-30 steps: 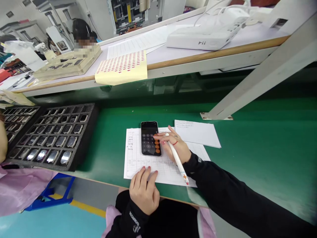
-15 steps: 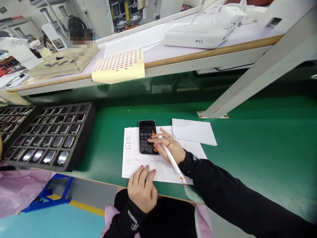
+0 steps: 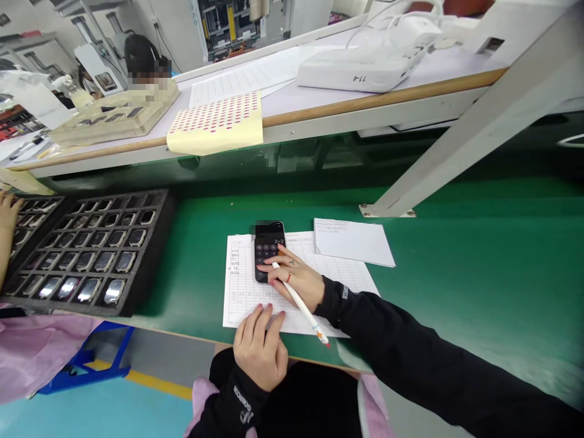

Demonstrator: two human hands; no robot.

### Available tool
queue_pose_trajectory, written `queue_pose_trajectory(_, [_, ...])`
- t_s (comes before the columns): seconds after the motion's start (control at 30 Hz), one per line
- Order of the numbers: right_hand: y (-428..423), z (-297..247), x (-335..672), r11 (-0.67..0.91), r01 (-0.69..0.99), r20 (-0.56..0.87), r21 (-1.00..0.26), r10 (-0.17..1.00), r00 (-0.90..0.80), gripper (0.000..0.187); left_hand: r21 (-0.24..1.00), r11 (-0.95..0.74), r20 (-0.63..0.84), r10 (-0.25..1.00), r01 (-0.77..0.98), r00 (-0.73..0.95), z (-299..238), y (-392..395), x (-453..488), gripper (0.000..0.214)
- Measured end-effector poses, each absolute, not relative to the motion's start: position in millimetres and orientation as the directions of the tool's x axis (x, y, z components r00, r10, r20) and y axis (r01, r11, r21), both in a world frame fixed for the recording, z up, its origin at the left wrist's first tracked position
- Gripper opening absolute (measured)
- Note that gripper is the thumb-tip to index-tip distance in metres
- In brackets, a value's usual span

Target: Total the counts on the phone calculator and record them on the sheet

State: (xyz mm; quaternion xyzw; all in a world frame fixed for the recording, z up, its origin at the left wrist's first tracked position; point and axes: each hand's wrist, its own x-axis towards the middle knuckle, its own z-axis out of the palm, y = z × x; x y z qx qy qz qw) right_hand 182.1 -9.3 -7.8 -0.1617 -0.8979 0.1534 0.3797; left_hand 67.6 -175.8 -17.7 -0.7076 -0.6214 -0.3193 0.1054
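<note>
Likely stiff and slick, the phone (image 3: 261, 263) suits a side-edge hold; the right hand (image 3: 305, 284) grips a pen (image 3: 305, 310) between bent fingers, while the left hand (image 3: 261, 351), fingers slightly parted, grips nothing.

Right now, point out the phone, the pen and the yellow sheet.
Phone (image 3: 266, 248), head view: upper keys on its screen.
Pen (image 3: 302, 306), head view: middle of the barrel.
Yellow sheet (image 3: 216, 123), head view: its marked face.

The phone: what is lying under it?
A lined paper sheet lies under most of the phone, the green table under its top end. Whatever the phone covers cannot be seen.
</note>
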Motion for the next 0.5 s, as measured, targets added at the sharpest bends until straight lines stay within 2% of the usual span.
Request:
queue_pose_trajectory(0.2, [-10, -4, 192, 0.891, 0.216, 0.703, -0.399, 0.448, -0.553, 0.013, 0.252, -0.204, 0.581, 0.814, 0.946, 0.020, -18, -176, 68, 0.040])
queue_pose_trajectory(0.5, [-18, -4, 207, 0.860, 0.229, 0.668, -0.456, 0.501, -0.550, 0.014, 0.243, -0.204, 0.584, 0.812, 0.948, 0.025, -17, -175, 68, 0.040])
